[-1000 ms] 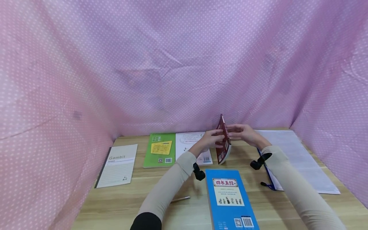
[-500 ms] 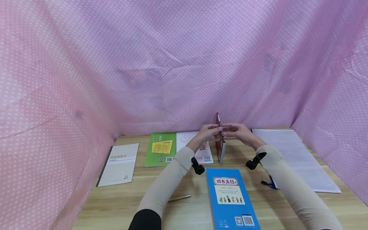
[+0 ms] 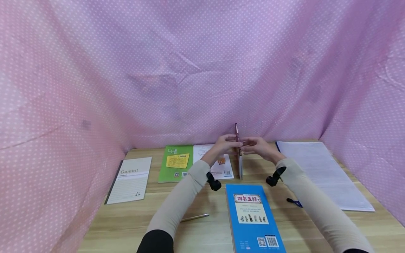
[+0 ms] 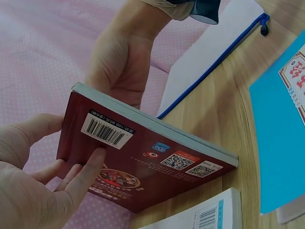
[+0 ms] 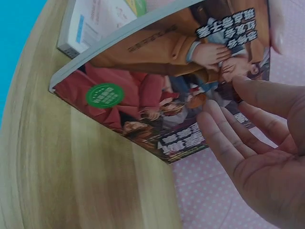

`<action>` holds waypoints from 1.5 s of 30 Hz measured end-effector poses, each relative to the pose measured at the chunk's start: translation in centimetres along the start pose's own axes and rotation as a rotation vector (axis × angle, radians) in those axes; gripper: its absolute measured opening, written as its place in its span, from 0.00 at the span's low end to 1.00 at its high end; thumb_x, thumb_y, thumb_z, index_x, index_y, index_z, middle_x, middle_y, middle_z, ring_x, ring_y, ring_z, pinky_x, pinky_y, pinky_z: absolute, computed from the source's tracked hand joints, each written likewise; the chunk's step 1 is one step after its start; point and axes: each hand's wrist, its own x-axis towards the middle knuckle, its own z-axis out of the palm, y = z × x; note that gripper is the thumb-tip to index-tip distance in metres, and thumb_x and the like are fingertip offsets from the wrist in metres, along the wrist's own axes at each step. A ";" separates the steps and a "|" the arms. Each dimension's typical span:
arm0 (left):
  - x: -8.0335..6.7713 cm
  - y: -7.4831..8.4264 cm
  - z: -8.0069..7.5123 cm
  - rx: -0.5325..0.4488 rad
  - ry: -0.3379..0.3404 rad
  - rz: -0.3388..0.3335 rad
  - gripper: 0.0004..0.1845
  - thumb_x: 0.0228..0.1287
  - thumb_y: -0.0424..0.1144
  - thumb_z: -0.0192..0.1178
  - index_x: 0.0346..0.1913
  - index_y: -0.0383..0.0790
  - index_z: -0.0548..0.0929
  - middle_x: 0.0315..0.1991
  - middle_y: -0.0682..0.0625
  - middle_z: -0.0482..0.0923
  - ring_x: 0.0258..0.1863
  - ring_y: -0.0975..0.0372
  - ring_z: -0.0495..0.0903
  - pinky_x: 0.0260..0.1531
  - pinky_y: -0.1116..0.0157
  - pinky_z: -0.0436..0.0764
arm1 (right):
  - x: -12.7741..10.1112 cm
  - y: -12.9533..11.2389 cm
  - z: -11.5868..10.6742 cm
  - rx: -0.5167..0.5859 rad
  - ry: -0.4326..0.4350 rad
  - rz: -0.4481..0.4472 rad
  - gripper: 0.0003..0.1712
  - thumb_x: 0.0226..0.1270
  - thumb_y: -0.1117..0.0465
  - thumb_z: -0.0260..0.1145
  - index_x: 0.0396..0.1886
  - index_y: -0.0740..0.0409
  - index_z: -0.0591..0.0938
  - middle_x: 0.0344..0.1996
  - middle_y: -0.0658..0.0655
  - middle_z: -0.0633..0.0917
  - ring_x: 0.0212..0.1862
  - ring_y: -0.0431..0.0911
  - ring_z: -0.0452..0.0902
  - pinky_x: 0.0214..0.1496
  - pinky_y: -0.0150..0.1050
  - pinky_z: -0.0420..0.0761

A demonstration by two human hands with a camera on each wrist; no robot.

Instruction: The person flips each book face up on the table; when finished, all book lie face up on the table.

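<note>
A dark red paperback book (image 3: 240, 167) stands upright on its edge near the back of the table, almost edge-on in the head view. My left hand (image 3: 223, 146) grips its upper edge. In the left wrist view its fingers (image 4: 88, 174) lie on the back cover, near a barcode, and the thumb reaches round the edge. From the other side my right hand (image 3: 261, 147) touches the illustrated front cover (image 5: 157, 90) with extended fingers (image 5: 221, 126) and thumb. Just left of the paperback lies a white book (image 3: 226, 170), partly hidden by the left hand and forearm.
A green book (image 3: 172, 174) lies beside the white one. Nearer stands a thick blue book (image 3: 253, 235) lying flat, with a pencil (image 3: 195, 217) to its left. A Gambit notebook (image 3: 129, 184) is far left, a zippered document pouch (image 3: 329, 175) right. Pink dotted cloth (image 3: 202, 88) hangs behind.
Both hands have shifted slightly left with the red book. It has turned from a slant showing its back cover to nearly edge-on and upright in the head view.
</note>
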 end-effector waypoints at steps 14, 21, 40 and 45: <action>-0.8 -0.1 -2.2 0.087 -0.008 -0.010 0.35 0.65 0.35 0.69 0.74 0.40 0.69 0.67 0.39 0.75 0.66 0.44 0.76 0.64 0.46 0.80 | 1.5 1.2 1.4 -0.020 -0.037 0.032 0.31 0.73 0.70 0.62 0.73 0.70 0.68 0.68 0.75 0.72 0.69 0.69 0.70 0.71 0.61 0.74; -1.0 -0.5 -3.0 0.080 0.001 -0.011 0.32 0.66 0.32 0.67 0.73 0.40 0.72 0.68 0.39 0.73 0.61 0.46 0.81 0.54 0.52 0.87 | 1.9 2.3 1.6 -0.105 -0.072 0.046 0.31 0.73 0.69 0.62 0.73 0.68 0.69 0.70 0.72 0.72 0.71 0.66 0.68 0.72 0.59 0.73; -2.4 -1.1 -6.2 0.132 -0.013 -0.034 0.33 0.66 0.30 0.66 0.73 0.42 0.71 0.72 0.38 0.70 0.67 0.42 0.75 0.62 0.47 0.81 | 3.0 3.3 2.6 -0.260 -0.024 0.013 0.26 0.70 0.70 0.65 0.67 0.71 0.75 0.64 0.74 0.77 0.67 0.68 0.71 0.72 0.62 0.72; -2.7 -1.2 -7.0 0.142 -0.015 -0.041 0.33 0.67 0.28 0.64 0.74 0.41 0.70 0.72 0.36 0.70 0.65 0.42 0.77 0.60 0.49 0.83 | 3.2 3.4 2.6 -0.311 -0.029 -0.015 0.25 0.69 0.70 0.66 0.65 0.72 0.76 0.62 0.74 0.79 0.65 0.68 0.74 0.71 0.62 0.73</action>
